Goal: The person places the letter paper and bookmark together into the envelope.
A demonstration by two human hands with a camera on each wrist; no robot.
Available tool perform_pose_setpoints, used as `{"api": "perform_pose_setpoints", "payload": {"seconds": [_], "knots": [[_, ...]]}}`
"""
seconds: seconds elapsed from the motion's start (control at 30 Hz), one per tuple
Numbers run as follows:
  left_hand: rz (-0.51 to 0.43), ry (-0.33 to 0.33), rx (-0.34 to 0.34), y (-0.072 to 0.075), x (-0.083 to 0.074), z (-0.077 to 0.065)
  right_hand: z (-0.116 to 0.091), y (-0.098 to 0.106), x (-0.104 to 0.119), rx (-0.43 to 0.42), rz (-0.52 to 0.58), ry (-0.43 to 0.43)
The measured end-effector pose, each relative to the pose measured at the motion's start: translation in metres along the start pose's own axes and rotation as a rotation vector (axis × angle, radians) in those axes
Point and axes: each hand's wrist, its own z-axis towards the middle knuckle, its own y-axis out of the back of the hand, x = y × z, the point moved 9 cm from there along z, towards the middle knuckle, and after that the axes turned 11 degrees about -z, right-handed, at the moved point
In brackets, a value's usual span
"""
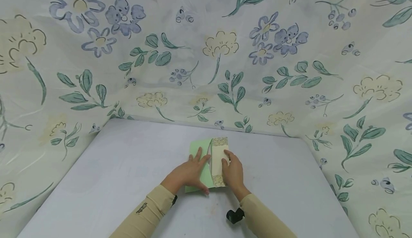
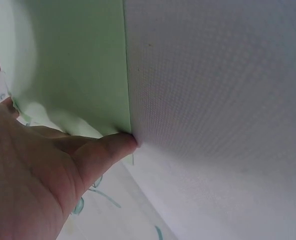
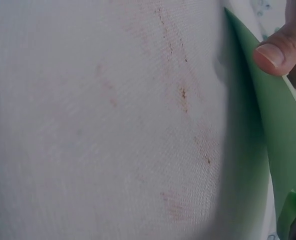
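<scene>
A light green folded paper card (image 1: 197, 151) lies on the white table, with a cream panel (image 1: 219, 155) on its right part. Gold, glitter-like bands cross the panel's top and bottom. My left hand (image 1: 192, 171) rests spread over the green left part, its thumb at the card's near edge. That thumb also touches the green sheet (image 2: 78, 65) in the left wrist view. On the right side, my right hand (image 1: 234, 171) grips the panel's edge with thumb and curled fingers. In the right wrist view the green paper (image 3: 282, 130) bends up off the table, and a thumb touches it.
The white table (image 1: 128, 166) has faint reddish-brown marks (image 3: 184, 95) near the card. A flower-printed cloth (image 1: 193, 62) hangs behind the table and along both sides. A black piece (image 1: 235, 216) sits beside the right wrist.
</scene>
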Motion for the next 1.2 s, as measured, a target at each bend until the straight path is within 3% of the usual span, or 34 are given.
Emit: {"api": "perform_pose_setpoints", "payload": {"seconds": [0.23,0.8,1.0,1.2], "knots": [[0.006,-0.015,-0.001,0.000,0.000,0.000,0.001,-0.006,0.002,0.010,0.002,0.029],[0.010,-0.024,-0.007,0.001,-0.002,-0.002,0.000,-0.015,0.001,0.069,-0.036,-0.012],[0.006,-0.022,-0.004,0.001,-0.003,-0.002,0.002,-0.008,-0.003,0.028,-0.051,-0.021],[0.007,-0.017,-0.009,0.002,-0.002,-0.003,0.005,-0.001,-0.005,0.002,0.006,-0.026]]}}
